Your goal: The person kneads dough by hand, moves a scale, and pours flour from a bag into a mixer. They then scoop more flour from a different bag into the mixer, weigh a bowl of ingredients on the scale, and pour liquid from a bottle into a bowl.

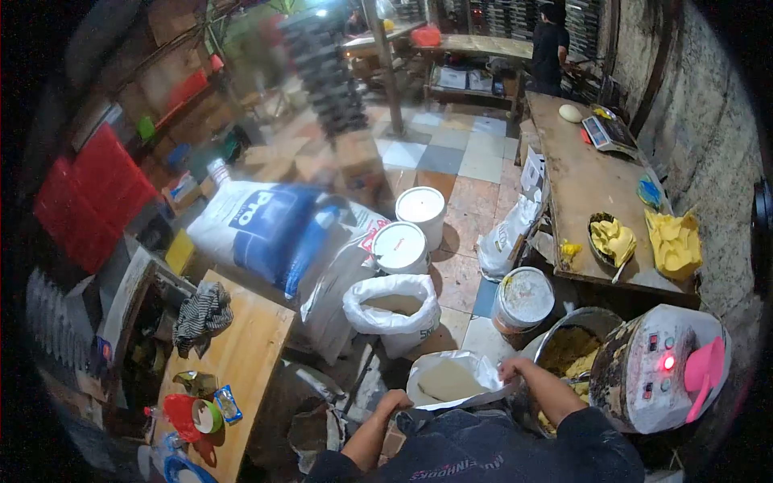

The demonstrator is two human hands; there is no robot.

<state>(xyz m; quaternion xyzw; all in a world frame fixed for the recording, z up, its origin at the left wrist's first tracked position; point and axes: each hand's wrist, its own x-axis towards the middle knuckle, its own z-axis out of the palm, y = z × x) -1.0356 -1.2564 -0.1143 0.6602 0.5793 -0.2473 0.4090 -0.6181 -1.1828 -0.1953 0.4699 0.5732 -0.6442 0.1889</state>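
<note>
A white open sack [483, 372] stands against my front, its rim spread wide. Pale granular stuff [449, 382], perhaps sugar, lies inside it. My left hand [394, 401] is closed on the sack's left edge. On the opposite side my right hand [510, 369] grips the rim with fingers curled. Just beyond is another open white sack [392, 320] with its edge rolled down and similar stuff inside. To the right of my right hand stands a mixer [660, 366] with a lit red lamp, its metal bowl [620, 326] holding yellow dough [570, 348].
Lidded white buckets [420, 205] and a smeared bucket [523, 299] stand on the tiles. Large filled sacks [258, 221] lie at left, beyond a wooden table [262, 322]. The right table [592, 189] bears yellow cream [675, 244] and a scale [605, 135]. Another person [549, 52] stands far back.
</note>
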